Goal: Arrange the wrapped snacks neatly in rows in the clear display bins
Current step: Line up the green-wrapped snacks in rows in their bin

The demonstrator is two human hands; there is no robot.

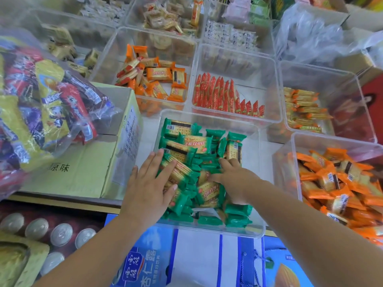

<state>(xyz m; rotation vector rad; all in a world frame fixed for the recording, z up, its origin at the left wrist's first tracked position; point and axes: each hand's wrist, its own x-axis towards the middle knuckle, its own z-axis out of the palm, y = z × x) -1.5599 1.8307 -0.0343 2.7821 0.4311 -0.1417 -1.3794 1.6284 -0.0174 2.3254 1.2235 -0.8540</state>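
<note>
Head view: green-wrapped rectangular cracker packets (199,172) lie jumbled in the clear plastic display bin (257,228), filling its left and near sides, long axes in mixed directions. Left hand (151,183) flat, fingers spread, pressing packets at left wall. Right hand (232,179) curled among packets; grasp cannot be told.

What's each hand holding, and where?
Left hand lies flat, open, on the green packets. Right hand reaches into them; fingers hidden, so grip cannot be told.

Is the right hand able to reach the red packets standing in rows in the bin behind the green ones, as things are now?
Probably yes. The right hand lies on the green packets, and the bin with the red packets stands directly behind, open on top. Only the low clear walls between the two bins must be cleared.
</note>
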